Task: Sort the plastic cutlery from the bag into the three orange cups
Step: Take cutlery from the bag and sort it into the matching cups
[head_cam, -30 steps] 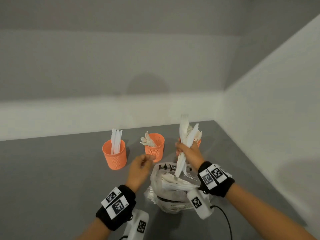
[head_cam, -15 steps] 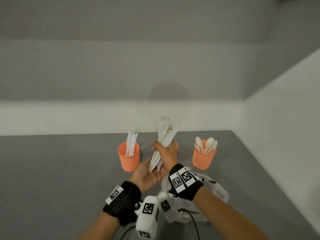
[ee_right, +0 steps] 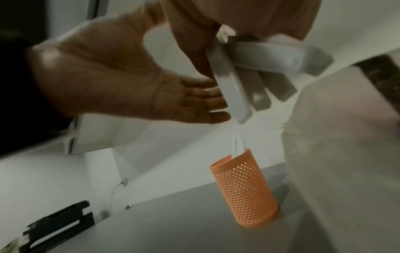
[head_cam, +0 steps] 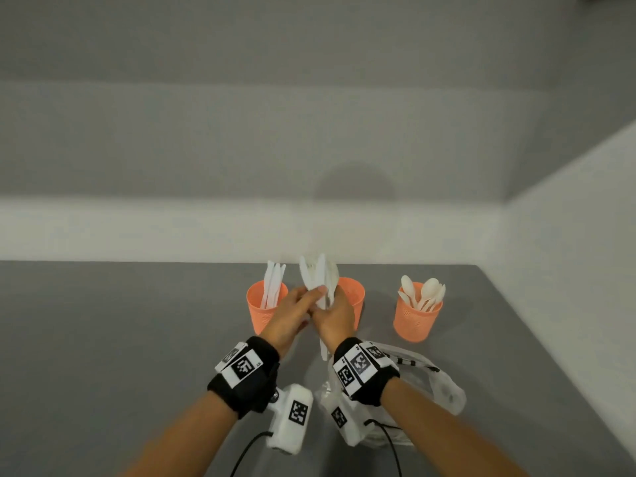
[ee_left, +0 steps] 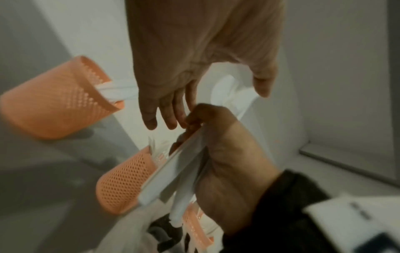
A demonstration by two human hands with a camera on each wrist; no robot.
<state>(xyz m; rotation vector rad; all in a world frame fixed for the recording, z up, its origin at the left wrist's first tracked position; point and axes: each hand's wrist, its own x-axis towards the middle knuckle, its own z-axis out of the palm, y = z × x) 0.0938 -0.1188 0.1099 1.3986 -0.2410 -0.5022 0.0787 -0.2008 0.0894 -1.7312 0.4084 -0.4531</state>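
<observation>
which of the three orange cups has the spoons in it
The cup on the right, with spoons standing in it. The left cup holds knives; the middle cup is half hidden behind the bundle of cutlery in the right hand.

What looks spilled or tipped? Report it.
Nothing stands out. The left orange mesh cup, the middle orange mesh cup and the right orange mesh cup stand upright; white plastic knives sit in the left, white plastic spoons in the right. The right hand grips the bundle of white plastic cutlery.

Middle cup (head_cam: 354, 297) half hidden behind right hand (head_cam: 335, 316); bag (head_cam: 447, 390) partly behind wristband (head_cam: 364, 371).
</observation>
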